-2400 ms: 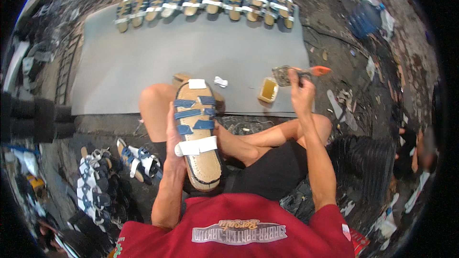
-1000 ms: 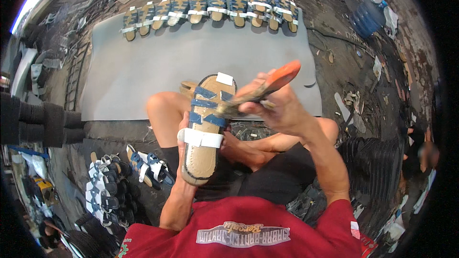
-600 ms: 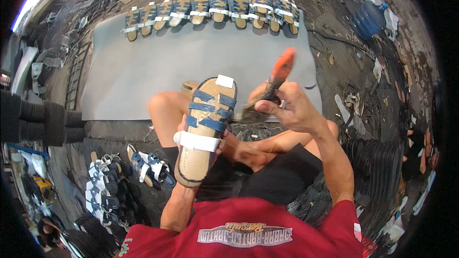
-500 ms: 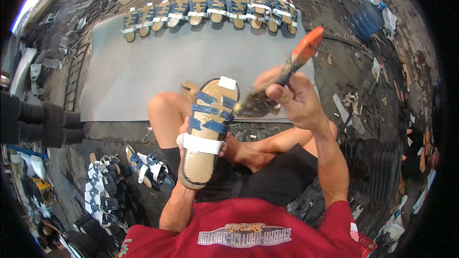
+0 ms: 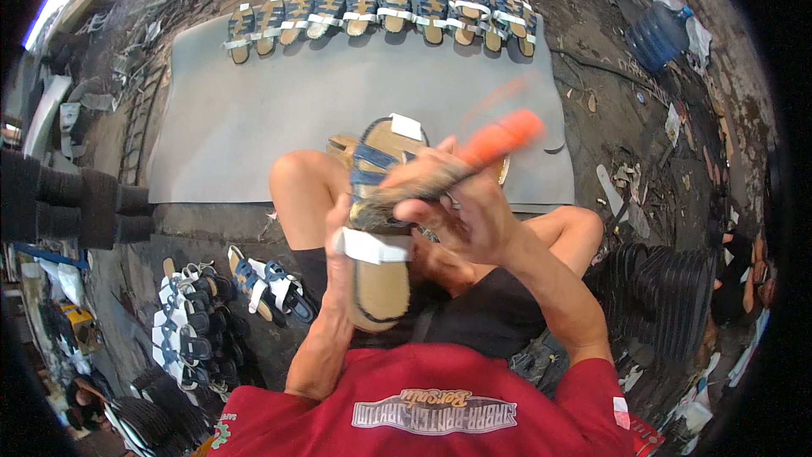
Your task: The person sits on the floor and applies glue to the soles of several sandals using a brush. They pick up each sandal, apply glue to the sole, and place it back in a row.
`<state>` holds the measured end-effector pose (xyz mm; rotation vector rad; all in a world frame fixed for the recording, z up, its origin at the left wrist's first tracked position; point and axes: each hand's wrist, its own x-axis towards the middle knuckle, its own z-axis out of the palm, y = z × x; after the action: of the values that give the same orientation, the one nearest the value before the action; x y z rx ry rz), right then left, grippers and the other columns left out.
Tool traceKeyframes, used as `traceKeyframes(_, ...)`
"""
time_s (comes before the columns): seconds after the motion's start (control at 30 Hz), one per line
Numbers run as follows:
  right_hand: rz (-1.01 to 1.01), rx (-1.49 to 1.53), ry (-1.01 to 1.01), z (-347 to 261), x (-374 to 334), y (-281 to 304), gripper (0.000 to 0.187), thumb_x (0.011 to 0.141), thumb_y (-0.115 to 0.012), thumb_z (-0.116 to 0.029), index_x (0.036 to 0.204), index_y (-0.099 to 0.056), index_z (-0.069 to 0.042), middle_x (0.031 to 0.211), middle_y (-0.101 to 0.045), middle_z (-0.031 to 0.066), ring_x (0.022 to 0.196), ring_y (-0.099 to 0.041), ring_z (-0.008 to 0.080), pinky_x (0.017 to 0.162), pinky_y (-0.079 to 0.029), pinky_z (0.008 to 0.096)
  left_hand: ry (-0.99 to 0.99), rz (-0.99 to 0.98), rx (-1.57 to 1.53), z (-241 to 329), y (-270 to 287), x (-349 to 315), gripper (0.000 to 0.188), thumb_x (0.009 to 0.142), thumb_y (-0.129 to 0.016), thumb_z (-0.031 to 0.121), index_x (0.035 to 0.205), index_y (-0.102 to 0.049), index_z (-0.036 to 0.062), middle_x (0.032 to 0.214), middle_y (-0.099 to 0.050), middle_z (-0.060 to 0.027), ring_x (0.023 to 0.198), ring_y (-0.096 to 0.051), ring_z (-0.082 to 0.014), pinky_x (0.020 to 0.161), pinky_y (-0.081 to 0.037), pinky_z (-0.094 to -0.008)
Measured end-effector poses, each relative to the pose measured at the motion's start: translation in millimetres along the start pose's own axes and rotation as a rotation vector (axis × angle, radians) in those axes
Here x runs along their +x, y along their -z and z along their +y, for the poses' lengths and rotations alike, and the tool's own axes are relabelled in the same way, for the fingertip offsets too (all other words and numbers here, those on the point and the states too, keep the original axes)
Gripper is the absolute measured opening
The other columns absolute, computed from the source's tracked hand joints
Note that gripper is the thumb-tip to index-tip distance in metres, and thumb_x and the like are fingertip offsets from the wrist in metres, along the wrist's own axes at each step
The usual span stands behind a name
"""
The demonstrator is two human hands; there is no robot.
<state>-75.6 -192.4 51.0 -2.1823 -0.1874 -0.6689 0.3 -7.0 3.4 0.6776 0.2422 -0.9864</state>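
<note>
Over my lap, my left hand (image 5: 338,258) grips a sandal (image 5: 378,288) by its side near the heel, toe pointing away from me. The sandal has a tan footbed, dark blue straps, a white heel strap and a white tag at the toe. My right hand (image 5: 474,216) is closed round a brush (image 5: 507,137) with an orange handle end, blurred by motion. Its dark, worn bristle end lies over the blue straps; whether it touches them I cannot tell. My right hand and the brush hide part of the straps.
A row of similar sandals (image 5: 361,13) stands along the far edge of a grey sheet (image 5: 279,106). More sandals (image 5: 190,322) lie at my left. Stacks of black soles (image 5: 655,300) are at my right. Blue water jugs (image 5: 658,34) stand at the far right.
My right hand has brought the brush left and down, from beside the sandal to over its straps. The sandal in my left hand has shifted slightly.
</note>
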Motion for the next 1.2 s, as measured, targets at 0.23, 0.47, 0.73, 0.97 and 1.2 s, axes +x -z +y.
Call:
traceKeyframes(0.23, 0.069, 0.124, -0.066, -7.1, -5.4, 13.5, 0.029, 0.098, -0.072, -0.034, 0.104, -0.071, -0.006, 0.101, -0.074, 0.003, 0.076, -0.057, 0.0203, 0.084, -0.041, 0.0376, -0.081, -0.128, 0.197, 9.3, 14.6, -2.7, 0.068, 0.102, -0.048, 0.062, 0.131, -0.06, 0.0024, 0.11, -0.073, -0.0121, 0.093, -0.073, -0.0204, 0.081, -0.062, -0.0329)
traceKeyframes(0.47, -0.03, 0.067, -0.114, -3.5, -14.2, 20.1, 0.03, 0.097, -0.073, -0.035, 0.107, -0.072, -0.006, 0.1, -0.073, 0.0034, 0.068, -0.055, 0.018, 0.083, -0.041, 0.0364, -0.036, -0.407, 0.087, 33.0, 28.5, 6.3, 0.068, 0.102, -0.049, 0.062, 0.137, -0.058, 0.0042, 0.12, -0.07, -0.0111, 0.103, -0.071, -0.0211, 0.089, -0.06, -0.0358)
traceKeyframes(0.73, -0.045, -0.008, -0.1, -16.0, -10.2, 12.7, 0.027, 0.097, -0.071, -0.034, 0.106, -0.073, -0.009, 0.098, -0.074, 0.0054, 0.074, -0.056, 0.0172, 0.088, -0.038, 0.0381, -0.139, -0.1, 0.06, 26.0, 13.2, -0.4, 0.078, 0.101, -0.04, 0.068, 0.13, -0.059, -0.0019, 0.107, -0.073, -0.0174, 0.078, -0.074, -0.0252, 0.063, -0.063, -0.0363)
traceKeyframes(0.97, 0.021, -0.049, 0.046, -18.9, -13.6, -13.2, 0.026, 0.092, -0.077, -0.033, 0.108, -0.073, -0.013, 0.106, -0.074, 0.0035, 0.08, -0.062, 0.0215, 0.081, -0.039, 0.0386, -0.118, -0.181, 0.064, 28.0, 7.9, 7.3, 0.07, 0.101, -0.047, 0.066, 0.129, -0.061, 0.0033, 0.107, -0.072, -0.0138, 0.092, -0.072, -0.0219, 0.081, -0.061, -0.0358)
traceKeyframes(1.2, 0.219, 0.046, -0.044, -27.1, -2.1, 5.9, 0.022, 0.1, -0.068, -0.031, 0.105, -0.074, -0.01, 0.109, -0.076, 0.0058, 0.085, -0.067, 0.0236, 0.091, -0.043, 0.0405, -0.162, -0.1, 0.143, 23.8, 12.1, -2.1, 0.072, 0.102, -0.045, 0.066, 0.139, -0.054, 0.0052, 0.122, -0.069, -0.0119, 0.101, -0.071, -0.023, 0.085, -0.062, -0.0357)
